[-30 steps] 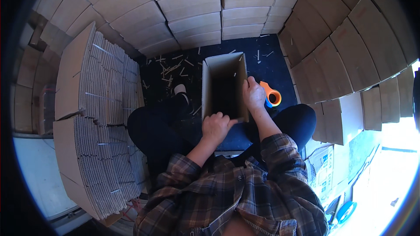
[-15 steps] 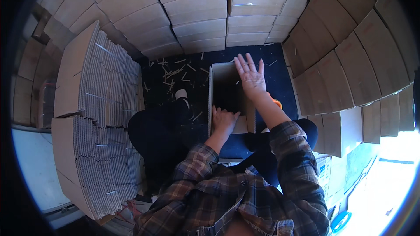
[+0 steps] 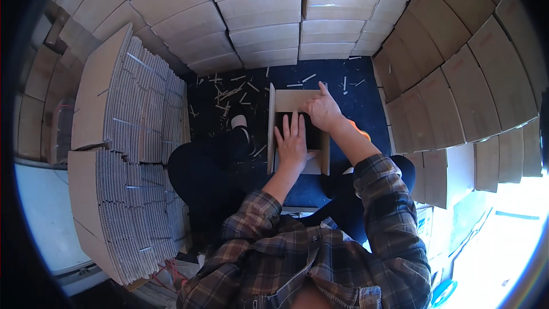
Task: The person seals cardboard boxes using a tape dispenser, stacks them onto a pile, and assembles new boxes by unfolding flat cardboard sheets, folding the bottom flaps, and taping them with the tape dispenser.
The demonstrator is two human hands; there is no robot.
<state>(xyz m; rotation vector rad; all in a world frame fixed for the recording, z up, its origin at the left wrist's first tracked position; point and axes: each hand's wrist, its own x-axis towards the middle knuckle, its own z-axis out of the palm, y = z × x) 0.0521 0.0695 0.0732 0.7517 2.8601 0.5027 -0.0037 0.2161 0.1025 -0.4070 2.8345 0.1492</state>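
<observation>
Two bare hands: the left hand (image 3: 293,146) and the right hand (image 3: 323,111), both over one open cardboard box (image 3: 326,150).
Left fingers: spread and nearly straight, palm down, pointing away from the body; nothing is gripped. They lie above the box's dark opening (image 3: 313,133), but whether their tips touch anything cannot be told.
Right fingers: partly bent toward the left, with one digit sticking out away from the body; they rest on the far end flap (image 3: 287,100). Whether they pinch its edge is hidden.
Box from the fingers: directly below both sets, between the person's knees. Its long axis runs away from the body, roughly in line with the left fingers and across the bent right ones.
End flaps: both are turned inward. The far one lies beyond the left fingertips, with the right hand nearer to it; the near end flap (image 3: 313,166) sits beside the left wrist, with the left hand nearer.
Left long flap: the flap (image 3: 271,131) stands up just left of the left fingers, apart from them.
Orange tape dispenser: beside the right forearm (image 3: 359,128), to the right of the right fingers and partly covered.
Flat cardboard stack: well left of the left fingers (image 3: 143,106).
Floor scraps: ahead and left of both hands (image 3: 230,92).
</observation>
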